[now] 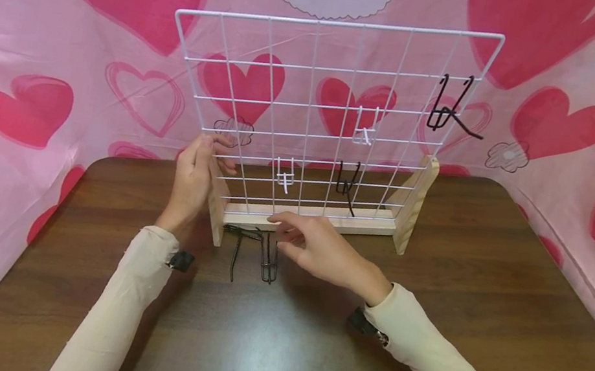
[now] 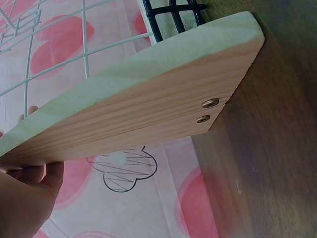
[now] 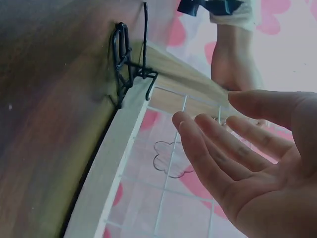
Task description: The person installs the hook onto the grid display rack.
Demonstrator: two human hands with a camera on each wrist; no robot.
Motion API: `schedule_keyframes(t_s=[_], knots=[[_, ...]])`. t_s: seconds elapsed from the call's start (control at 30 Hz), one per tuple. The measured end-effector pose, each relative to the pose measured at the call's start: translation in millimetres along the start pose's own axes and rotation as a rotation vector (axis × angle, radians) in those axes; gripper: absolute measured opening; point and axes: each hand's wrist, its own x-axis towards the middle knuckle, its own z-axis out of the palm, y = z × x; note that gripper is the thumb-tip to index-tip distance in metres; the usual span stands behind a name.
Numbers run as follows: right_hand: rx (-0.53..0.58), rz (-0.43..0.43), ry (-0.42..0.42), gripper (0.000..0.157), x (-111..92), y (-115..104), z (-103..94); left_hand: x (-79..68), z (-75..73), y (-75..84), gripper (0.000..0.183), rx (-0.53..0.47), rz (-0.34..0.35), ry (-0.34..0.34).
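A white wire grid rack (image 1: 305,107) stands in a wooden base. My left hand (image 1: 193,178) grips its left wooden side panel (image 2: 133,99), fingers reaching behind the grid. By the left end of the wooden crossbar (image 1: 365,223), my right hand (image 1: 322,249) has relaxed, slightly bent fingers and holds nothing. Just left of those fingertips is a black wire hook (image 1: 269,263), resting at the crossbar in the right wrist view. Two white hooks (image 1: 364,134) and two other black hooks (image 1: 445,115) hang on the grid, one black hook high at the right, the other low near the middle.
The rack stands toward the back of a brown wooden table (image 1: 258,349). Behind and beside it hangs a pink cloth (image 1: 89,52) printed with hearts. The right wooden side panel (image 1: 414,205) stands upright on the table.
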Motion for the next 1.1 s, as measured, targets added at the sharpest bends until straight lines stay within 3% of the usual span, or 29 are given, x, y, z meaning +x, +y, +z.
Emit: schedule_keyframes(t_s=[0.23,0.4,0.63,1.1], knots=[[0.166,0.081,-0.055,0.035,2.3,13.8,12.1,-0.1,0.9,1.9,0.038,-0.004,0.0,0.007],[0.243,0.077,-0.068,0.025,2.9,19.6,23.0,0.3,2.2,3.0,0.038,0.001,0.002,0.007],[0.232,0.037,-0.027,0.017,2.6,23.6,29.1,1.1,4.2,2.0,0.038,-0.005,0.003,0.012],[0.193,0.0,-0.059,0.019,3.7,24.3,32.4,-0.7,2.1,2.7,0.039,0.005,-0.016,0.022]])
